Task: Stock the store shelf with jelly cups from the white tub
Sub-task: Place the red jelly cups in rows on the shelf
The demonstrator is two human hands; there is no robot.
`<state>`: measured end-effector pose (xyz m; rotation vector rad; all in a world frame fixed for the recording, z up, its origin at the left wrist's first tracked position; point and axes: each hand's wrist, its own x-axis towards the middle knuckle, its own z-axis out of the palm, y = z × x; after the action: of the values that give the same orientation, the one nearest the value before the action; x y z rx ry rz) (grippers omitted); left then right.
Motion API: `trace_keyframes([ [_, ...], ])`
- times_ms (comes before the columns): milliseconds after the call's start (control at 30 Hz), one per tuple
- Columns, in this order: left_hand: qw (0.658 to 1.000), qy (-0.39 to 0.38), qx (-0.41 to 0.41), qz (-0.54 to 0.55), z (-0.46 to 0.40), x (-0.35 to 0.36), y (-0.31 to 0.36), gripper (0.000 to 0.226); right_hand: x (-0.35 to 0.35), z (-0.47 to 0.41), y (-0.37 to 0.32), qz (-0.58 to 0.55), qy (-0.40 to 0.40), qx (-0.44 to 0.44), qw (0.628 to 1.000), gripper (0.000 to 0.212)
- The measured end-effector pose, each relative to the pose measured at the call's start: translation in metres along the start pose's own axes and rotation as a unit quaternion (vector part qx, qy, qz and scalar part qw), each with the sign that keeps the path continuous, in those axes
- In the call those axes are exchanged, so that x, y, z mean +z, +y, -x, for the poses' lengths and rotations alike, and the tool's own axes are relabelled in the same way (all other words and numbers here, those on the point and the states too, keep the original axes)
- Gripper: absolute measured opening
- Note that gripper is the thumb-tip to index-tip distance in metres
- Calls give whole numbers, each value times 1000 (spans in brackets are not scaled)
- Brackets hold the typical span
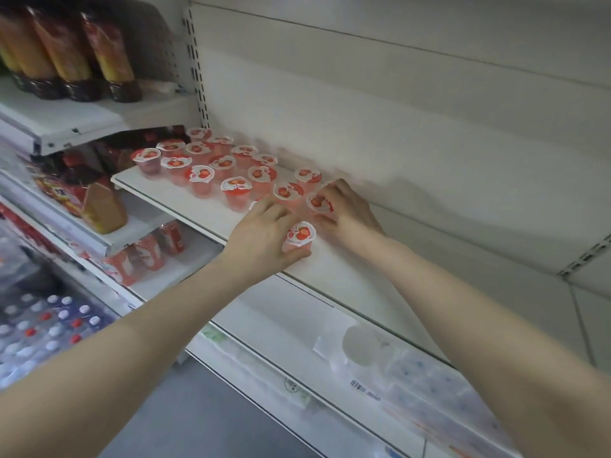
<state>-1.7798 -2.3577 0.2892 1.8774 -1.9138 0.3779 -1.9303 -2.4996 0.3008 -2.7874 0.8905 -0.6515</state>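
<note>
We are gripping one upright jelly cup (298, 238) in our left hand (261, 234) near the shelf (205, 213) edge, our right hand (344, 206) clasping another (319, 203) just behind.

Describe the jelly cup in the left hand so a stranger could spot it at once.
Find the white shelf carrying a cluster of strawberry-lidded jelly cups. Go to the cluster's near right end, by the shelf's front edge, where two hands meet. The jelly cup sits nearest that edge, apart from the rows, and the left hand curls its fingers round it.
</note>
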Motion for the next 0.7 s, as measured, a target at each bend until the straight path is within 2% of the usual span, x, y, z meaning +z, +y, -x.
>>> trace_keyframes([
  [367, 1000, -5, 10, -21, -14, 10, -1, 55, -5, 2, 8, 75, 5, -47, 996, 32],
  [500, 999, -11, 16, -26, -12, 7, -1, 53, -10, 8, 8, 89, -26, -48, 995, 37],
  [633, 999, -18, 31, -27, -8, -2, 2, 60, -23, 23, 2, 129, -41, -41, 990, 42],
  [700, 999, -16, 38, -25, -5, -8, 5, 59, -31, 35, -2, 151, -41, -31, 987, 54],
])
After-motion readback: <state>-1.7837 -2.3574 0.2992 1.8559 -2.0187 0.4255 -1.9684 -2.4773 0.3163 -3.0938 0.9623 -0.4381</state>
